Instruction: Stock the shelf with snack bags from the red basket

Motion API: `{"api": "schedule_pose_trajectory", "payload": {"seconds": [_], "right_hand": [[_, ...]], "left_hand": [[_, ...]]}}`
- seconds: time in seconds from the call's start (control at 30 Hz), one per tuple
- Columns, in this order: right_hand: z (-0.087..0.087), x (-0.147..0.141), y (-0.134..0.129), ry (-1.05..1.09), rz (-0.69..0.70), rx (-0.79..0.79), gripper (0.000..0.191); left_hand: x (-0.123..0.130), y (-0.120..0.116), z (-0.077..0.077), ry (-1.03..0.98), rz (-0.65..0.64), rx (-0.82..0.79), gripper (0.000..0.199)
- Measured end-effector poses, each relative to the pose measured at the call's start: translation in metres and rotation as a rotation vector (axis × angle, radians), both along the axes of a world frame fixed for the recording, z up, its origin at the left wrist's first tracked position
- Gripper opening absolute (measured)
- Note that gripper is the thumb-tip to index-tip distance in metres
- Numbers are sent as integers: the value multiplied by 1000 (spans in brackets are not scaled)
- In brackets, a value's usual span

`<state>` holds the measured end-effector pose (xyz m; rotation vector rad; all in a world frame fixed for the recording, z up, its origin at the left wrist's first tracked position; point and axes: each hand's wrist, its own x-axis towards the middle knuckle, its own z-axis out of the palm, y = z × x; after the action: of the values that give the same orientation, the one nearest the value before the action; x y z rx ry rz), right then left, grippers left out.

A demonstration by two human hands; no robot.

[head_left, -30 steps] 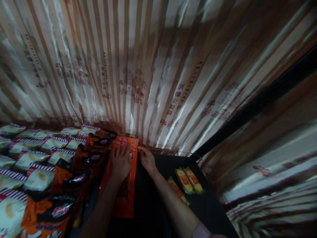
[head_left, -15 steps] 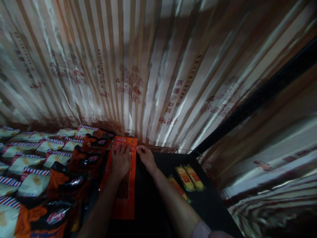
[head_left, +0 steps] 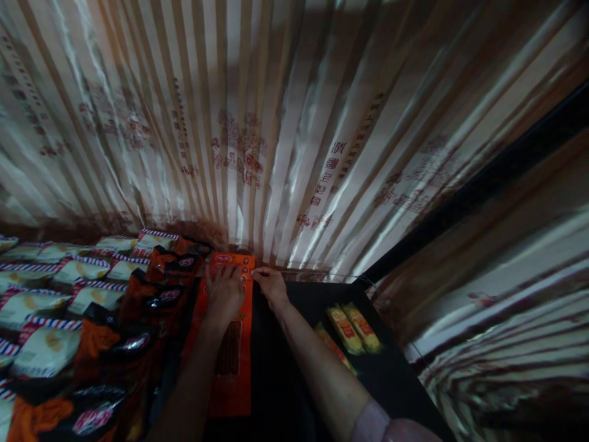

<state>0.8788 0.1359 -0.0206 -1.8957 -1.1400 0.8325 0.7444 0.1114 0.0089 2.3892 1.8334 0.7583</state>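
Observation:
A long flat orange snack packet (head_left: 243, 374), with a window showing brown sticks, lies lengthwise on the dark tabletop. My left hand (head_left: 225, 299) rests across its upper part with the fingers spread and stretched out, covering some of the print. At the packet's upper right edge, the thumb and forefinger of my right hand (head_left: 272, 288) are pinched together on the border. Its other fingers are curled and partly hidden. To the left of the packet stand orange and black snack bags (head_left: 138, 294) in a column.
Several white bags with striped tops (head_left: 48, 347) fill the left side in rows. Yellow wrapped snacks (head_left: 345, 328) lie on the dark table (head_left: 391, 380) at the right. Behind hangs a pleated, printed curtain (head_left: 257, 141), with a dark slanting pole (head_left: 460, 196) at the right.
The view has shifted slightly, so the bags at the left sit further left. Both hands keep nearly the same places on the orange packet.

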Motion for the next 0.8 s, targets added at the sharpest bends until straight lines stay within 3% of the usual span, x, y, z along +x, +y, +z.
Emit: {"api": "schedule_pose_trajectory", "payload": {"seconds": [0.8], "right_hand": [[-3, 1, -2, -52, 29, 12, 13]], "left_hand": [[2, 4, -5, -57, 2, 27, 32]]}}
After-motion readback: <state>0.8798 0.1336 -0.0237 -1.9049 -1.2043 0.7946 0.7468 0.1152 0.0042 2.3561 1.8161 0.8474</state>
